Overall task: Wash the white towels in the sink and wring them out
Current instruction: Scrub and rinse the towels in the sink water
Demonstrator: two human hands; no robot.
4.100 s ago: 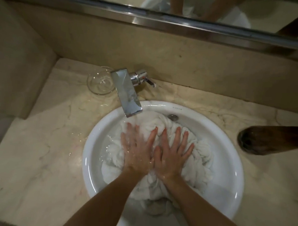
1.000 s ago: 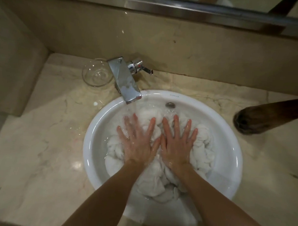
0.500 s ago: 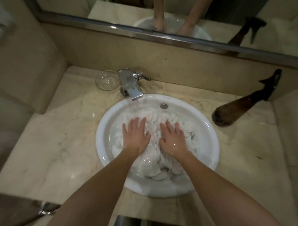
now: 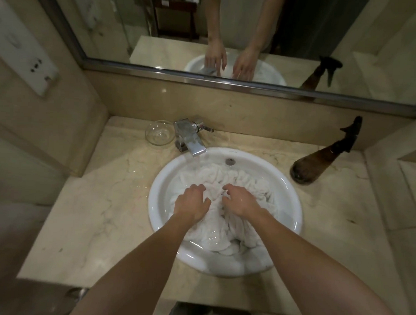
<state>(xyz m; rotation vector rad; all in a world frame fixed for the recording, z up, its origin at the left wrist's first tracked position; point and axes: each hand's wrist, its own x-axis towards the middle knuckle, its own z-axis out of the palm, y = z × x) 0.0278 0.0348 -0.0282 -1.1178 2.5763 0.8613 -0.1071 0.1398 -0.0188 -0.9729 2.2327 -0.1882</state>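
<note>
Wet white towels (image 4: 225, 226) lie bunched in the round white sink (image 4: 292, 207), filling most of the basin. My left hand (image 4: 192, 204) and my right hand (image 4: 241, 201) sit side by side on the heap, fingers curled down into the cloth and gripping folds of it. A thin stream of water runs from the chrome faucet (image 4: 190, 139) onto the towels at the sink's far left. The towel parts under my palms and forearms are hidden.
A clear glass bowl (image 4: 159, 133) stands left of the faucet. A brown spray bottle (image 4: 325, 159) stands on the marble counter (image 4: 101, 219) to the sink's right. A mirror (image 4: 254, 29) runs along the back wall, with side walls close on both sides.
My hands pressed flat with spread fingers before; now the fingers of both have curled into the towels. The camera has pulled back and up, showing more counter and mirror.
</note>
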